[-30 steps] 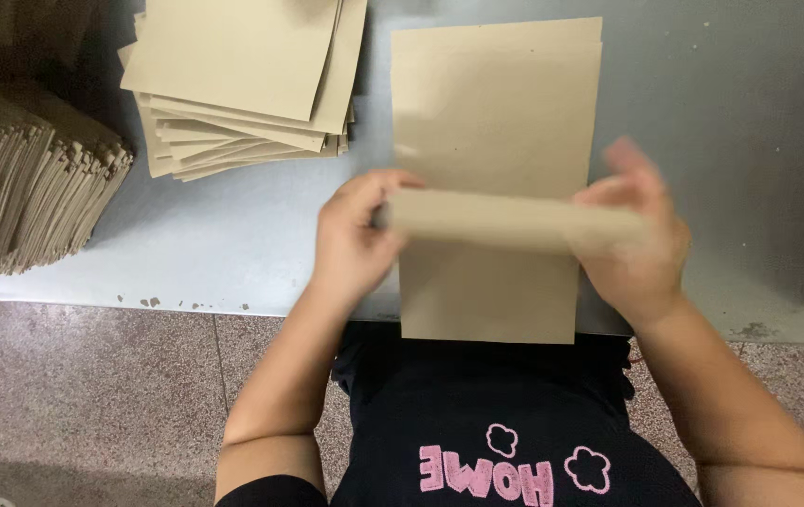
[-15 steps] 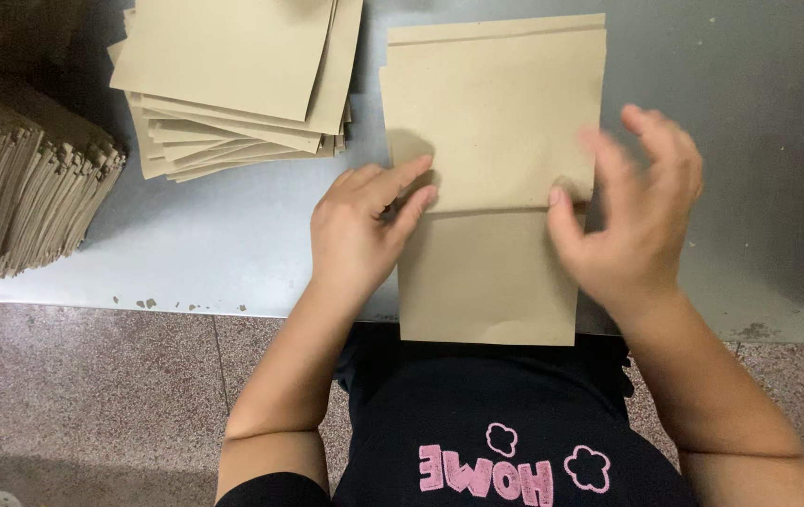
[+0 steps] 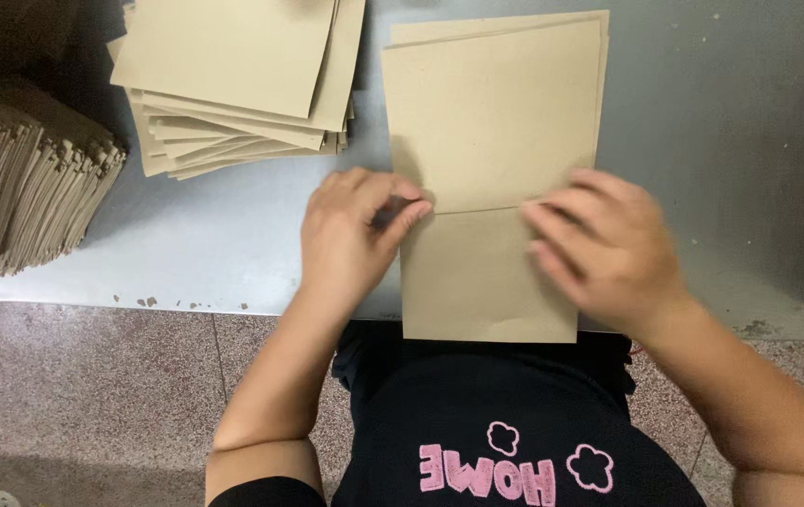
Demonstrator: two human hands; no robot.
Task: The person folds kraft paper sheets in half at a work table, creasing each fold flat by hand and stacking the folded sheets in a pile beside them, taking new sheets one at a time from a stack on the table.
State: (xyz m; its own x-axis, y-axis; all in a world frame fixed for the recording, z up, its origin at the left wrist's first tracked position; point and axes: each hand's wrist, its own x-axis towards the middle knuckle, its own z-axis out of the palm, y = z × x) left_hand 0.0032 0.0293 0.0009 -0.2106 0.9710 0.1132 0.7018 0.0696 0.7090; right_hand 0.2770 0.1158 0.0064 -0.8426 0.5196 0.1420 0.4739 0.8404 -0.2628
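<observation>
A tall brown paper sheet (image 3: 491, 122) lies flat on the grey metal table (image 3: 721, 113), its near end hanging over the table's front edge. A fold line crosses it about halfway down. My left hand (image 3: 350, 235) rests at the sheet's left edge, fingertips pinching at the fold. My right hand (image 3: 604, 249) lies flat on the sheet's right side, fingers spread across the fold. Neither hand lifts the paper.
A loose stack of brown sheets (image 3: 233, 75) lies at the back left. A thick bundle of folded brown paper (image 3: 17, 188) sits at the far left edge. Speckled floor (image 3: 92, 394) shows below the table's front edge.
One second ago both hands held a rolled-over fold above the sheet. The fold has been pressed flat, and both hands have slid down onto the crease.
</observation>
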